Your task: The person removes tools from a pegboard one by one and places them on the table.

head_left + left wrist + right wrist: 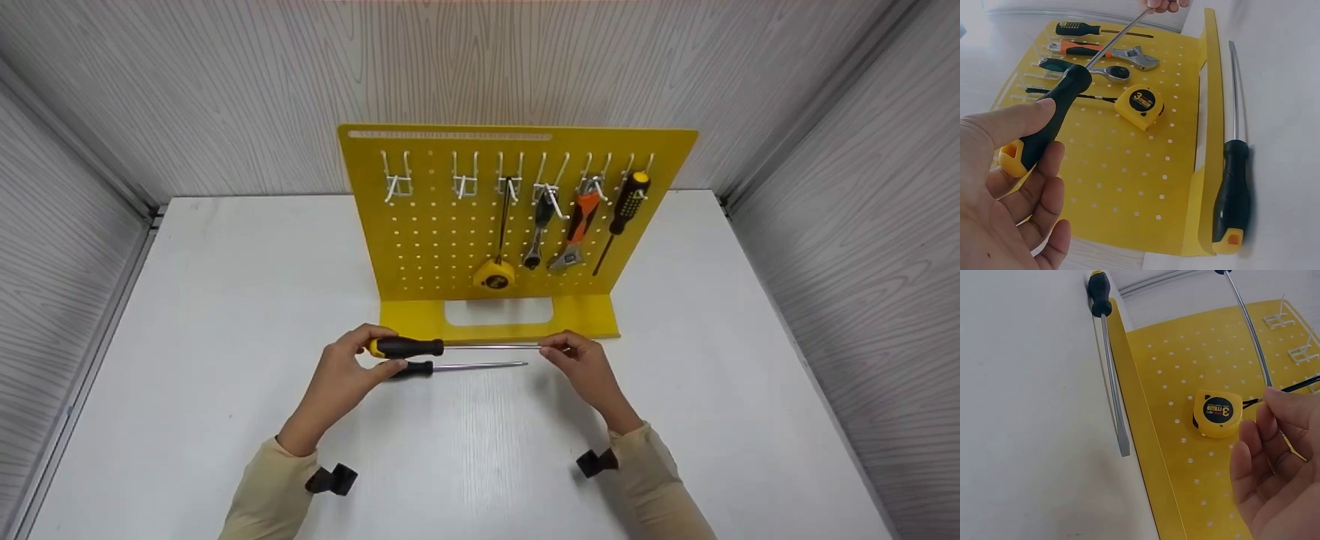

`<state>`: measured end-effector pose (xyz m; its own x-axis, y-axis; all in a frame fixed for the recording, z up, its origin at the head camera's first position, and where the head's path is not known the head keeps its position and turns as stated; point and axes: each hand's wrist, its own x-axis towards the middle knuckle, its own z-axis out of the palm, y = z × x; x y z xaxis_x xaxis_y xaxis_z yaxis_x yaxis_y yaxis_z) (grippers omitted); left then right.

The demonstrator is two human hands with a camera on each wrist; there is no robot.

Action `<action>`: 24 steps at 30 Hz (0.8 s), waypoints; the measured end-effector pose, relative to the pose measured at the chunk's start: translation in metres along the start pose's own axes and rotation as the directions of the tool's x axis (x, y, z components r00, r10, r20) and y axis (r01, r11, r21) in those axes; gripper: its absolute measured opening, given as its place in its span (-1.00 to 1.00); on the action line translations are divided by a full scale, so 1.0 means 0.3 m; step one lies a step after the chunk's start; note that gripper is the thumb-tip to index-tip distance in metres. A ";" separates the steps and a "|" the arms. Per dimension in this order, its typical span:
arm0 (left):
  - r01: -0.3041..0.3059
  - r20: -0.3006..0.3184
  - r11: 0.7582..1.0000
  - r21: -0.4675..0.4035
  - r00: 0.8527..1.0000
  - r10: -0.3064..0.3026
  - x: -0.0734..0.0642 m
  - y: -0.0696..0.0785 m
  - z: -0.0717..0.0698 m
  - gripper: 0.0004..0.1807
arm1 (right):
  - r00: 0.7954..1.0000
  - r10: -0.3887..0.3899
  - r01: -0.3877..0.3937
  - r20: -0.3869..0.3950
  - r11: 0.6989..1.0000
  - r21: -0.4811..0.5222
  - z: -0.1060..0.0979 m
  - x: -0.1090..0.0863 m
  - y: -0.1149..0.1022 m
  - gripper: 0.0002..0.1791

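Note:
My left hand pinches the black handle of a screwdriver between thumb and fingers, its yellow butt end facing left. At the other end, the thumb and fingers of my right hand pinch the steel shaft near the tip, which the fingers hide. Held level, this screwdriver is raised off the table in front of the pegboard. A second screwdriver, also black with a yellow end, lies on the table along the board's base. Its flat blade shows in the right wrist view.
The yellow pegboard stands upright on the white table. From its hooks hang a tape measure, a ratchet wrench, an adjustable wrench and another screwdriver. Two left hooks hold nothing. Wood-grain panels surround the table.

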<state>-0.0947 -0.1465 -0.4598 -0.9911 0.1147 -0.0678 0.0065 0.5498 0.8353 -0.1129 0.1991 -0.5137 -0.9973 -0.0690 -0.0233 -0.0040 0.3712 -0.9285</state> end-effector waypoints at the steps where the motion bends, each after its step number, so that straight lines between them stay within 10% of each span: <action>1: 0.009 0.005 1.000 0.004 1.000 -0.009 -0.002 -0.008 0.004 -0.58 | 1.000 0.000 0.000 0.005 1.000 -0.012 0.001 -0.001 0.004 -0.84; 24: 0.106 0.020 0.993 0.042 0.994 -0.107 -0.020 -0.139 0.073 -0.64 | 0.986 -0.020 0.050 0.162 0.982 -0.182 0.028 -0.010 0.086 -0.91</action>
<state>-0.0862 -0.1520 -0.5060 -0.9832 0.0717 -0.1677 -0.0931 0.5935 0.7994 -0.1095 0.2011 -0.5406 -0.9720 -0.2261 -0.0643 -0.0672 0.5292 -0.8458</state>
